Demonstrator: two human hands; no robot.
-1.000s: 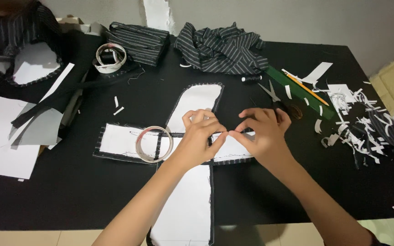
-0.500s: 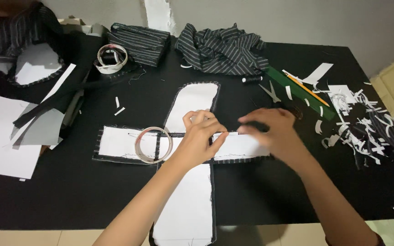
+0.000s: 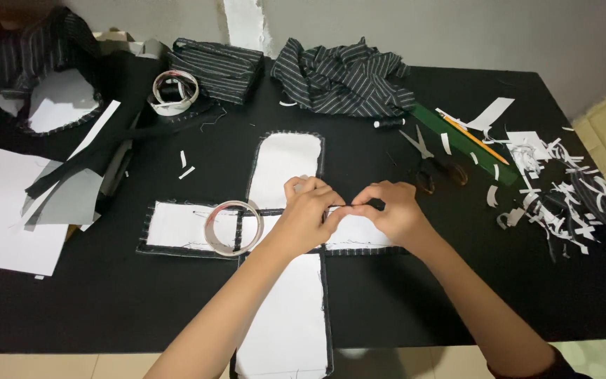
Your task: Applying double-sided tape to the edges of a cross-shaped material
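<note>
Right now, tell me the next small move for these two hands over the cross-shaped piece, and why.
Probably draw the right hand outward to pull the dark thread taut. It spans the pinched fingertips of both hands, the left hand bracing just above the middle of the white cross-shaped piece, beside the tape roll.

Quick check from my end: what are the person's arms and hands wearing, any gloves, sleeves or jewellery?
Both hands, left hand and right hand, are bare: no gloves, rings or watch visible. Forearms are uncovered; only a dark sleeve edge shows near the right elbow.
</note>
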